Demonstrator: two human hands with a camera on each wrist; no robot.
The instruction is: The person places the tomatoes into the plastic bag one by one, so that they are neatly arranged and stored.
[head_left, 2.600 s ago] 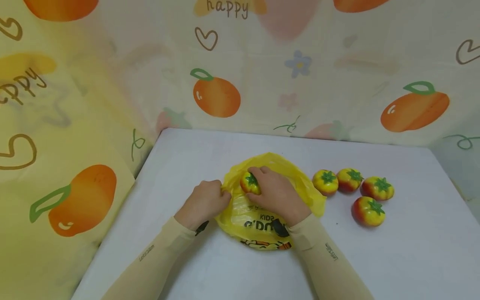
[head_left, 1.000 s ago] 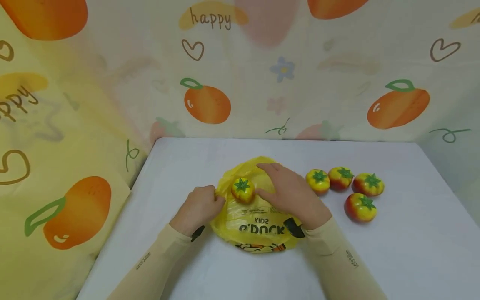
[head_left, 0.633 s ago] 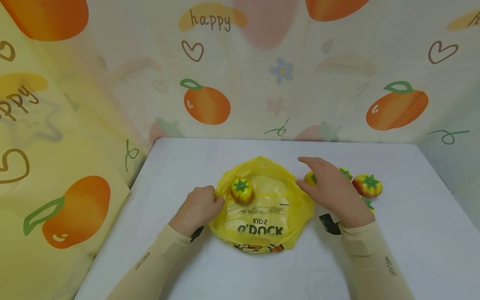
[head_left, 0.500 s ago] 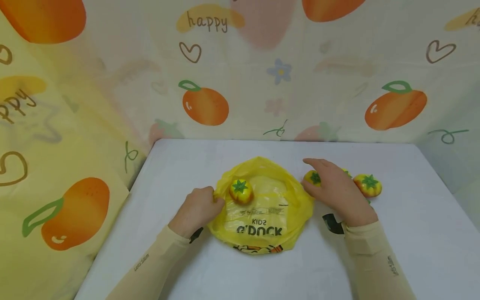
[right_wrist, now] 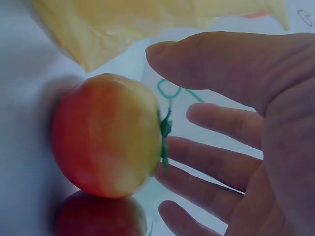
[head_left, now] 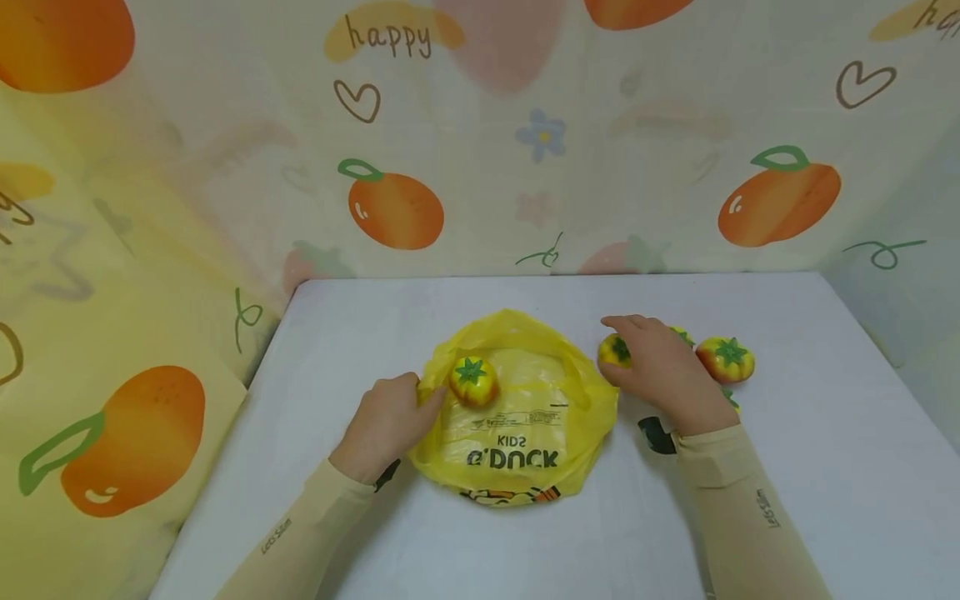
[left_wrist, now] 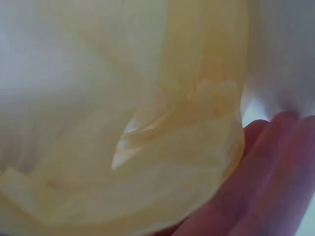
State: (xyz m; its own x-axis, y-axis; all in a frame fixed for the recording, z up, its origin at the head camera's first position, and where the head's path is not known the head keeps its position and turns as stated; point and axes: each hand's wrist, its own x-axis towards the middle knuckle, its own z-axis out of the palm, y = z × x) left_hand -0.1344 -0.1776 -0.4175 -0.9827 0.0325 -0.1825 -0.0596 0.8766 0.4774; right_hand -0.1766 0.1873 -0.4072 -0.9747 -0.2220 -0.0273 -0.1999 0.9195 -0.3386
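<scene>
A yellow plastic bag [head_left: 588, 408] with dark print lies spread on the table, its mouth facing up. One red-and-yellow tomato [head_left: 473, 382] with a green star-shaped top sits inside it, near the left rim. My left hand [head_left: 386, 425] pinches that left rim; in the left wrist view its fingers [left_wrist: 266, 172] show behind the thin film [left_wrist: 172, 162]. To the right of the bag, my right hand [head_left: 667, 371] is over the group of tomatoes, thumb and fingers spread. The right wrist view shows a tomato [right_wrist: 108, 135] before the spread fingers, its green top close to the fingertips.
Another tomato [head_left: 726, 360] lies to the right of the right hand, and others are partly hidden under it. The white table [head_left: 510, 550] backs onto a printed cloth [head_left: 480, 167], with more cloth along the left side.
My right hand has let go of the tomato inside the bag and moved right, over the loose tomatoes. My left hand has stayed at the bag's rim. The head view has shifted slightly.
</scene>
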